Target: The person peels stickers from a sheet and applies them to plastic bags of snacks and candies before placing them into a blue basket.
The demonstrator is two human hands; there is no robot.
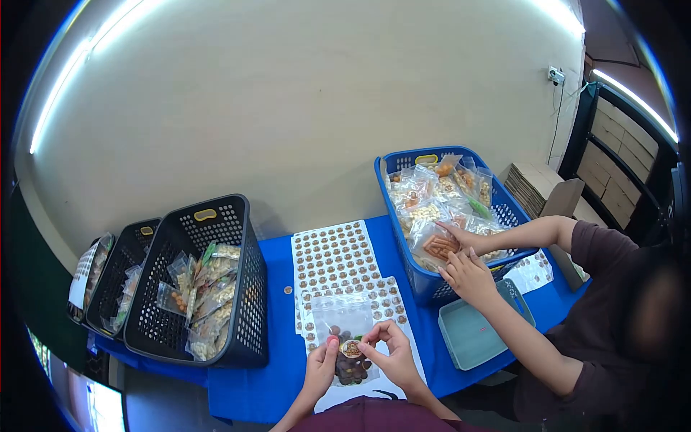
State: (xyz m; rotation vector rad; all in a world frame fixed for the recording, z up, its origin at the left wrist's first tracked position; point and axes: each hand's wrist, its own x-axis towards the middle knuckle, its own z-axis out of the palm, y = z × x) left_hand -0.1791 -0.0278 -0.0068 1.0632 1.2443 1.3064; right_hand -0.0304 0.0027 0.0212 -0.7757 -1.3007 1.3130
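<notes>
Pinching a round sticker [350,348] against the clear bag [344,324], the right hand [394,358] works above the sticker sheets [335,258]. The left hand's [322,369] thumb and fingers grip the bag's other edge.

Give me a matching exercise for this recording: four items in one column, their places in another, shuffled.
1. Clear pouch
2. Blue basket
3. Sticker sheets
4. Pale green tray

A. Under a co-worker's forearm
B. Between the left hand and right hand
C. Around the packets the co-worker touches
D. Flat on the blue cloth

Pairs: 1-B, 2-C, 3-D, 4-A
</notes>
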